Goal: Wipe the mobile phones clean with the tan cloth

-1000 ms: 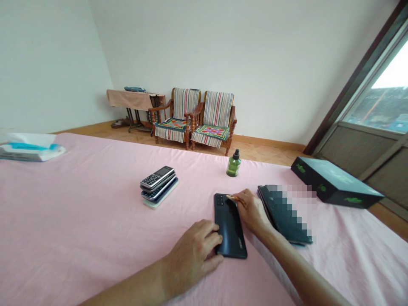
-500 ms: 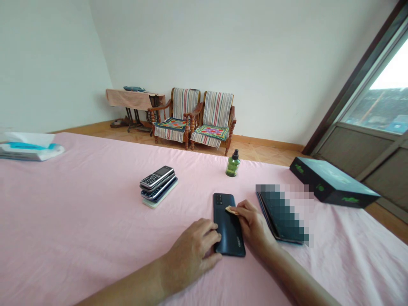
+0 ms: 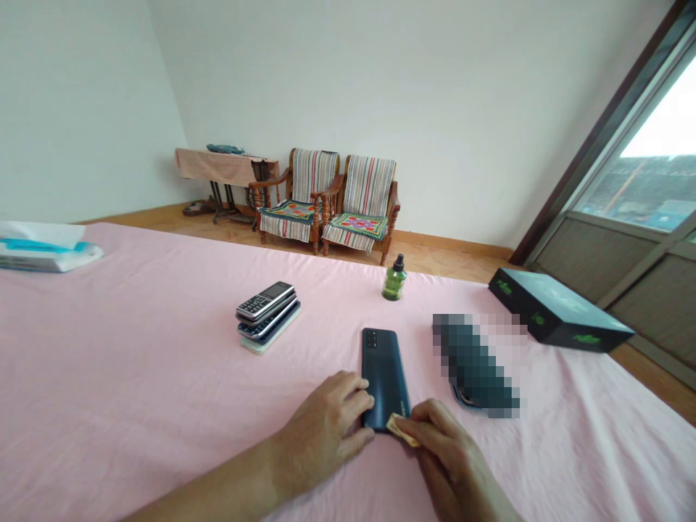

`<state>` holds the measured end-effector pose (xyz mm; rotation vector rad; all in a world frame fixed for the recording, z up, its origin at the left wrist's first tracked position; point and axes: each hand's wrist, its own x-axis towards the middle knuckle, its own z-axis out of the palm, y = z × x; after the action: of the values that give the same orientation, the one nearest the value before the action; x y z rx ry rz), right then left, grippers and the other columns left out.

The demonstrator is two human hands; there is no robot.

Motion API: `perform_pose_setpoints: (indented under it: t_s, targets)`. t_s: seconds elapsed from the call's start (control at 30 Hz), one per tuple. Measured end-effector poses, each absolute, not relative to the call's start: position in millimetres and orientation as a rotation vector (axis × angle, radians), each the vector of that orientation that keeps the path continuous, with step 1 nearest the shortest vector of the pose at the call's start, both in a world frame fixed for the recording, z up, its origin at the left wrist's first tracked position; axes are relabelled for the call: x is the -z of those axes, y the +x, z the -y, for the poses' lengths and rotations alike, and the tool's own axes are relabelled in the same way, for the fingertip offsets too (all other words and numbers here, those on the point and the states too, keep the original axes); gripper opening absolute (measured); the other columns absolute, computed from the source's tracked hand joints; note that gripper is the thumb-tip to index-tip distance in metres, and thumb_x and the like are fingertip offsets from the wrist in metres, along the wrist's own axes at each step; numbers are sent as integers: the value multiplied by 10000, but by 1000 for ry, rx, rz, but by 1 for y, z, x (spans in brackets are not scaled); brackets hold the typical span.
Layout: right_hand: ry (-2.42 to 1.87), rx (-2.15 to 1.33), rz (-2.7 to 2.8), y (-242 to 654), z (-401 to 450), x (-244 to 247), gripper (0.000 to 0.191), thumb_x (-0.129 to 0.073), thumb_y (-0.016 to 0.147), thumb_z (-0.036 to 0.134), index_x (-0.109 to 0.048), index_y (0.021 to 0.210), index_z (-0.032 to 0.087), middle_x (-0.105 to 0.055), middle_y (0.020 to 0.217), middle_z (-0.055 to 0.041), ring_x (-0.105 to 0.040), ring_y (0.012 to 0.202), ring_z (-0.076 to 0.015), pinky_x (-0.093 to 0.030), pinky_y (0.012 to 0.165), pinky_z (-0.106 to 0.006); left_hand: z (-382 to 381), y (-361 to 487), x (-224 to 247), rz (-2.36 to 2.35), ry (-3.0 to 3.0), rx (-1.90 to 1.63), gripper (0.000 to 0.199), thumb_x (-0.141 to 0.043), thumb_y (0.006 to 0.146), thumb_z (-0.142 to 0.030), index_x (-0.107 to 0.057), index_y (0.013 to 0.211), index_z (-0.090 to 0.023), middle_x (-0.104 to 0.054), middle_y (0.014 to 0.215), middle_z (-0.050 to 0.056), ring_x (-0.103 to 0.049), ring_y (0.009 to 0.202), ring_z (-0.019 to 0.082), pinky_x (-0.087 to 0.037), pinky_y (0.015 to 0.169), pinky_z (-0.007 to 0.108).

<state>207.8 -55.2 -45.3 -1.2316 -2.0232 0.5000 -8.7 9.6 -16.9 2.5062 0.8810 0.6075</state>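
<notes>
A dark blue smartphone (image 3: pixel 383 377) lies back up on a pink cloth, its camera block at the far end. My left hand (image 3: pixel 323 419) grips its left edge, fingertips on the back and thumb at the near corner. Between the fingertips of my right hand (image 3: pixel 452 453) is a small folded pale-yellow cloth (image 3: pixel 402 429), pressed against the phone's near right corner. To the right of the phone lies a dark, flat item (image 3: pixel 475 370), mostly blurred by pixelation. Farther left is a stack of phones (image 3: pixel 268 313), with a silver keypad phone on top.
A green spray bottle (image 3: pixel 394 279) with a black top stands beyond the smartphone. At the right sits a black box (image 3: pixel 560 312) with green lettering. A tissue pack (image 3: pixel 51 250) lies far left. Two wooden armchairs (image 3: pixel 356 199) stand past the pink-covered surface (image 3: pixel 163 348).
My right hand has slid the cloth down the phone's back, from near the camera end to the near edge. My left hand keeps its place on the phone. The view has shifted slightly.
</notes>
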Motion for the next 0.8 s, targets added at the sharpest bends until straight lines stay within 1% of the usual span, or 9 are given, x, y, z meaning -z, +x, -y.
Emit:
perform_pose_setpoints:
  t_s: [0.13, 0.27, 0.4, 0.53, 0.67, 0.8]
  targets:
    - [-1281, -501, 2045, 208, 48, 40, 361, -414, 867, 24, -670, 1025, 223, -561, 871, -60, -566, 792, -180, -478, 679, -275, -10, -9, 19, -876, 2527, -614, 267, -686, 822, -147, -633, 1080, -192, -590, 1161, 87, -566, 1089, 252, -489, 965, 406]
    - [-1337, -367, 2044, 206, 14, 34, 396, -406, 842, -8, -693, 1010, 208, -583, 912, -73, -556, 860, -199, -470, 728, -309, -10, -9, 17, -879, 2550, -587, 246, -671, 839, -157, -634, 1081, -186, -590, 1184, 94, -566, 1104, 250, -479, 984, 404]
    - [-1331, -155, 2015, 204, -30, 38, 366, -446, 850, 20, -729, 985, 209, -601, 857, -68, -533, 832, -204, -469, 745, -334, -9, -9, 14, -882, 2564, -587, 214, -665, 848, -179, -638, 1060, -200, -601, 1175, 84, -580, 1084, 242, -490, 969, 399]
    - [-1337, -113, 1972, 201, -58, 47, 386, -436, 832, 3, -734, 991, 191, -593, 854, -81, -523, 840, -215, -467, 758, -353, -10, -10, 13, -887, 2575, -564, 218, -672, 847, -188, -642, 1064, -198, -606, 1179, 87, -581, 1086, 246, -487, 975, 401]
    - [-1314, -141, 1978, 197, -53, 48, 390, -430, 838, 5, -725, 1020, 184, -584, 858, -80, -524, 835, -216, -481, 739, -345, -11, -10, 13, -894, 2557, -561, 226, -681, 842, -187, -642, 1065, -190, -598, 1184, 92, -572, 1092, 252, -484, 977, 400]
    - [-1259, -246, 2013, 193, -25, 41, 388, -436, 846, 9, -711, 1040, 203, -591, 888, -76, -529, 853, -215, -483, 726, -339, -11, -11, 12, -875, 2508, -587, 240, -691, 820, -151, -627, 1047, -195, -579, 1187, 73, -558, 1100, 245, -480, 975, 385]
